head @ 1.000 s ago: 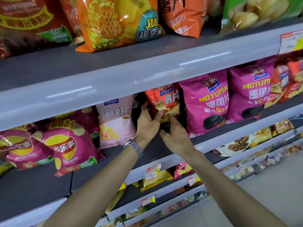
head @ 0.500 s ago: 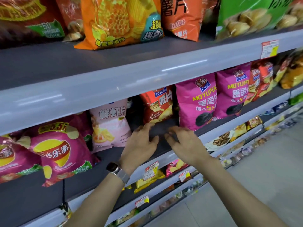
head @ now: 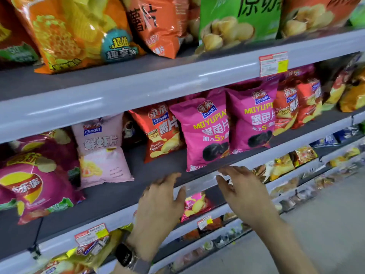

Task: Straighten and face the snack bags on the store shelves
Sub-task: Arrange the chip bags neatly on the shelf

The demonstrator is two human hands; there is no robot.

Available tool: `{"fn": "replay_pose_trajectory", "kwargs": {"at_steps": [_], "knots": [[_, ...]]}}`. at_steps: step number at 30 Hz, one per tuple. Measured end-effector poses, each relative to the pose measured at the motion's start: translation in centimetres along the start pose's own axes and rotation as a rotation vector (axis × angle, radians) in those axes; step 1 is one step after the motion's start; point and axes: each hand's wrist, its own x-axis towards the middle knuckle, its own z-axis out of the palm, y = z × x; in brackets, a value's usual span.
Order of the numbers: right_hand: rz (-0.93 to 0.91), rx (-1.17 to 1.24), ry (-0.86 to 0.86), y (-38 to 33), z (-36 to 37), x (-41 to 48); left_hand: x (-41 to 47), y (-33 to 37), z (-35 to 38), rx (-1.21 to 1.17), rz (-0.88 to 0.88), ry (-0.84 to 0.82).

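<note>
On the middle shelf (head: 122, 196) a red potato chips bag (head: 161, 133) stands upright, set back from the edge. A magenta squid-chip bag (head: 205, 133) stands right of it at the shelf front, with a second magenta bag (head: 251, 119) beside that. A pale pink prawn-cracker bag (head: 102, 151) leans to the left. My left hand (head: 160, 206) and my right hand (head: 243, 192) hover in front of the shelf edge, fingers relaxed, holding nothing, below the red and magenta bags.
A purple Lay's bag (head: 33, 182) lies at the far left. Orange and green bags (head: 239, 22) fill the top shelf. Price tags (head: 273, 64) hang on the shelf rails. Lower shelves hold small snack packs (head: 195, 204). Grey floor (head: 325, 224) lies to the right.
Both hands have let go of the red chips bag and pulled back out of the shelf to its front edge. The view has shifted right.
</note>
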Motion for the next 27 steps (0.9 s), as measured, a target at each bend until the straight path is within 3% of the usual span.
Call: {"fn": "replay_pose_trajectory", "kwargs": {"at_steps": [8,17,27], "knots": [[0.002,0.024,-0.003,9.0,-3.7,-0.1,0.8,6.7,4.8,-0.059,-0.121,0.034],[0.072,0.125,0.053,15.8,-5.6,4.2,4.7,8.6,6.1,-0.191,-0.237,0.143],[0.279,0.346,0.392,19.0,-6.8,12.0,9.6,7.2,6.6,-0.632,-0.264,0.216]]}}
